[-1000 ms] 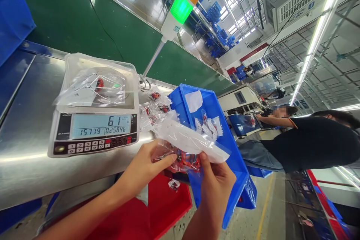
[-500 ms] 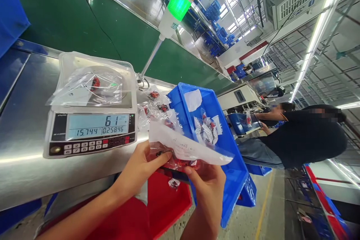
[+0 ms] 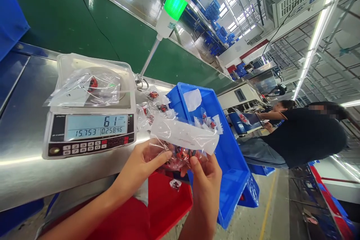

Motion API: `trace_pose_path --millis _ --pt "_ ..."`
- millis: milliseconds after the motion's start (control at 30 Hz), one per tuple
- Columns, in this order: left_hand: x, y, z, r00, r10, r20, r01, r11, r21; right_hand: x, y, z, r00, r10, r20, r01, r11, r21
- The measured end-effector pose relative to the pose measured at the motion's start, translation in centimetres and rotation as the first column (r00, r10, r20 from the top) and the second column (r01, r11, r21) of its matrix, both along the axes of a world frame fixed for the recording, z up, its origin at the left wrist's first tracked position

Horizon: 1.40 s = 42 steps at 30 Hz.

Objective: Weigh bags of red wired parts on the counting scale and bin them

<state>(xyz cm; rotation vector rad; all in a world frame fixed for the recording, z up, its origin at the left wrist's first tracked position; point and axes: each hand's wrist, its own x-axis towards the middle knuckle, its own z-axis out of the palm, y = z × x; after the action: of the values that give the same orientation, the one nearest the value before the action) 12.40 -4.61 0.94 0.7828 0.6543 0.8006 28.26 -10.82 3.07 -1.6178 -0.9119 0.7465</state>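
Note:
Both my left hand (image 3: 140,174) and my right hand (image 3: 204,187) grip a clear plastic bag (image 3: 174,153) of red and black small parts, with a white paper strip (image 3: 184,135) along its upper edge. To the left, a digital counting scale (image 3: 88,131) reads 61 on its display. Another clear bag with a red part (image 3: 84,90) lies on its pan. Several small bagged red parts (image 3: 149,112) lie on the steel bench beside the scale. A tilted blue plastic tray (image 3: 232,165) stands behind my right hand, holding small bagged parts (image 3: 208,122).
A stainless steel bench (image 3: 22,146) runs beneath the scale, with a green conveyor belt (image 3: 81,26) and a stack light (image 3: 176,3) behind it. A red bin (image 3: 168,202) below holds a small bagged part (image 3: 176,184). A co-worker (image 3: 306,138) stands at the right.
My hands have come closer together, and the bag has shifted left. Its white strip now lies flatter and more level. The scale's middle reading changed slightly, while the co-worker's arm shifted.

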Motion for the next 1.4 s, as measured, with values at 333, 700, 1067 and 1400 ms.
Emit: trace_pose_path --millis 333,700,1067,1400 --pt "1.5 0.8 -0.7 0.989 0.053 -0.139 -0.055 0.998 -0.015 1.3 -0.3 -0.3 0.999 -0.002 0.036 0.002 1.000 0.005" --pt "4.6 2.7 0.8 0.989 -0.104 0.101 0.093 0.990 0.106 3.4 -2.1 1.1 0.950 -0.224 0.218 0.205 0.973 0.103" --pt "4.3 2.2 0.8 0.973 -0.215 0.082 0.201 0.967 0.154 2.5 -1.3 2.4 0.979 -0.109 0.174 0.083 0.986 0.147" --pt "3.5 2.4 1.2 0.974 -0.182 0.133 0.159 0.973 0.169 1.3 -0.6 2.9 0.935 -0.211 0.286 0.178 0.974 0.138"
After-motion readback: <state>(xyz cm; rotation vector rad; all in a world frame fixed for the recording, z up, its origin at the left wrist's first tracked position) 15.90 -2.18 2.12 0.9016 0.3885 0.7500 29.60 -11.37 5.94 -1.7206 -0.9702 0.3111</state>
